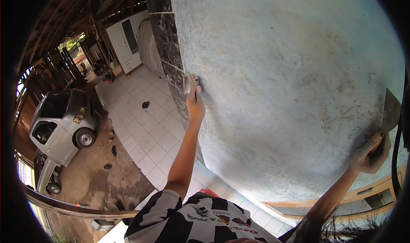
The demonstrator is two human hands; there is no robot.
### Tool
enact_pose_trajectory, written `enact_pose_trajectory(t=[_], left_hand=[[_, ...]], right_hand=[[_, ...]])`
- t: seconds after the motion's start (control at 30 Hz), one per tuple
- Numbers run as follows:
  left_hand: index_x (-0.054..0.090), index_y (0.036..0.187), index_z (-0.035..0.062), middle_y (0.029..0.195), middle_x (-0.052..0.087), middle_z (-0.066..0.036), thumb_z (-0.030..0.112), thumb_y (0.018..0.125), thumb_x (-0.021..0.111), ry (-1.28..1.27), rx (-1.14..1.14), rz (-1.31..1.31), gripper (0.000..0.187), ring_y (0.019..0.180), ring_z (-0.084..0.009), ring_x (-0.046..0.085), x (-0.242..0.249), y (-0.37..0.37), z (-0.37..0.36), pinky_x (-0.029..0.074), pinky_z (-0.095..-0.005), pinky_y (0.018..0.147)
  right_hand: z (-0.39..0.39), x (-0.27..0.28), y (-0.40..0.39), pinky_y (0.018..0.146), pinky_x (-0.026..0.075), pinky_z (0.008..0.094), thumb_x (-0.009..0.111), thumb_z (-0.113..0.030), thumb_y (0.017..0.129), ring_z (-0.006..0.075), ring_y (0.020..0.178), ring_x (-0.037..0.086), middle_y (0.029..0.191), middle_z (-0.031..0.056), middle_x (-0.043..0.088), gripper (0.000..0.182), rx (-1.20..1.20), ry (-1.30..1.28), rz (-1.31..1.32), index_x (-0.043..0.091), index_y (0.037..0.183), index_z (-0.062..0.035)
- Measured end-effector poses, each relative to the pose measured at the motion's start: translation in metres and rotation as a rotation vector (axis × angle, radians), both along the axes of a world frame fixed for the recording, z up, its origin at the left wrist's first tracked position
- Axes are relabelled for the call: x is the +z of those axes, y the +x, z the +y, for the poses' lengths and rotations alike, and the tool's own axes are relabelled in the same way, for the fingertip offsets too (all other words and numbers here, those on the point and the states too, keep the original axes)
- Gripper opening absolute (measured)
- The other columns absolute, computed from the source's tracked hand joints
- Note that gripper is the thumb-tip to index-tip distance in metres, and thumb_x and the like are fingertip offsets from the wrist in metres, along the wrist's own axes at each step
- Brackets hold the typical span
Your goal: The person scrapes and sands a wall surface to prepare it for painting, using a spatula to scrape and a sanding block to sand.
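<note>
1. Metal scraper (390, 113): grasped by its handle in the right hand (368, 157), blade pointing up beside the blue-white wall (273, 93). Grip probably leaves the broad blade free; cannot tell whether its edge touches the wall.
2. Pale, folded-looking pad (188, 85): pinched in the left hand (196, 105) at the wall's border with the dark tiles (169, 42). Cloth or abrasive, cannot tell. Fingers lie over it, likely to keep it flat and steer it along the edge.
3. Wall: patchy, with dark specks and smudges between the hands.
4. Containers: white cabinet (117, 40) farther off, standing on the tiled floor (147, 142); doors look closed, contents hidden.
</note>
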State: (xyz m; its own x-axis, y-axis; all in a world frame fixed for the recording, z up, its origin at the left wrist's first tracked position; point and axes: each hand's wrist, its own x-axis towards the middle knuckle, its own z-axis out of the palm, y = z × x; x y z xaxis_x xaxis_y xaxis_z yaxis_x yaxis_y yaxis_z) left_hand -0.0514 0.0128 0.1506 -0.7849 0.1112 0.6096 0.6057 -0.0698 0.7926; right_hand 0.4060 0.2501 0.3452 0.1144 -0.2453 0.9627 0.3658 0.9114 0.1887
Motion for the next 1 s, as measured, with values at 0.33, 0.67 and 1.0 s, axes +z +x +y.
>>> enact_pose_trajectory(t=[0.33,0.67,1.0], left_hand=[[0.041,0.155,0.0009,0.158,0.046,-0.017,0.018,0.111,0.046,0.099,-0.093,-0.117,0.047,0.144,-0.0236,0.046,-0.011,0.042,0.018,0.036,-0.0307,0.114],[0.037,0.157,0.0012,0.159,0.044,-0.018,0.019,0.111,0.047,0.095,-0.008,-0.052,0.051,0.145,-0.0280,0.045,-0.008,0.025,0.023,0.037,-0.0352,0.117],[0.036,0.156,0.0006,0.159,0.043,-0.018,0.019,0.110,0.049,0.036,0.001,0.097,0.052,0.144,-0.0267,0.047,-0.011,0.022,0.021,0.040,-0.0349,0.114]], right_hand=[[-0.024,0.019,-0.036,0.054,0.053,0.0240,0.056,0.004,0.102,0.0154,0.060,0.061,0.105,0.0226,0.070,0.021,0.316,0.142,0.033,0.056,0.122,0.0109],[-0.029,0.022,-0.021,0.048,0.035,0.0221,0.052,-0.015,0.108,0.0097,0.060,0.045,0.086,0.0067,0.055,0.026,0.023,0.064,-0.030,0.064,0.119,0.0060],[-0.024,0.016,-0.015,0.066,0.039,0.0290,0.064,-0.045,0.101,0.0183,0.077,0.049,0.086,0.0051,0.058,0.049,-0.004,0.018,-0.010,0.068,0.113,0.0020]])
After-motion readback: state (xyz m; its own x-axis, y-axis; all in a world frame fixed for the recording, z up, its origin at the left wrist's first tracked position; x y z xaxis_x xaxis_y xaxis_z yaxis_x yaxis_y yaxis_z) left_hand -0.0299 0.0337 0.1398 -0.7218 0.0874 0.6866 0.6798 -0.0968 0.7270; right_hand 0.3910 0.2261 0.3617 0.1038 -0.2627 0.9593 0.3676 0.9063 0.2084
